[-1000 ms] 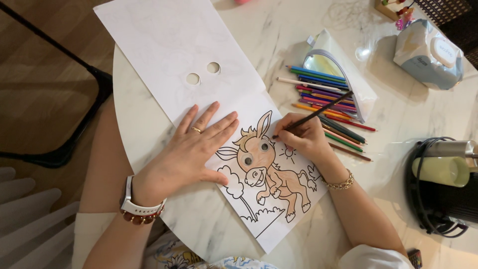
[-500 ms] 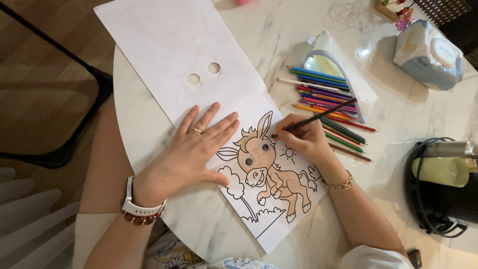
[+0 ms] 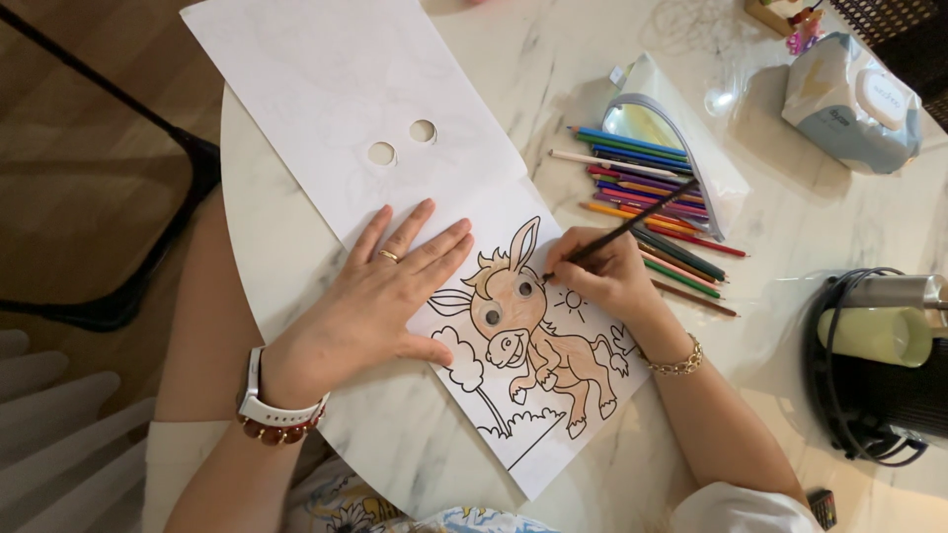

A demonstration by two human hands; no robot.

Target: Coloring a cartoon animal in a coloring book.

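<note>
Since a second ago the brown pencil [image 3: 622,229] tip has barely shifted beside the donkey's ear; right hand [image 3: 599,273] grips it — left hand [image 3: 380,296] spread flat on the colouring page [image 3: 533,434].

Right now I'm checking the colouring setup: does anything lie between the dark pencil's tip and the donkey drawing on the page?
Nothing visible does. The right hand holds the dark colouring pencil with its tip on the white colouring page, beside the brown donkey's ear. The left hand lies flat, clear to the left.
</note>
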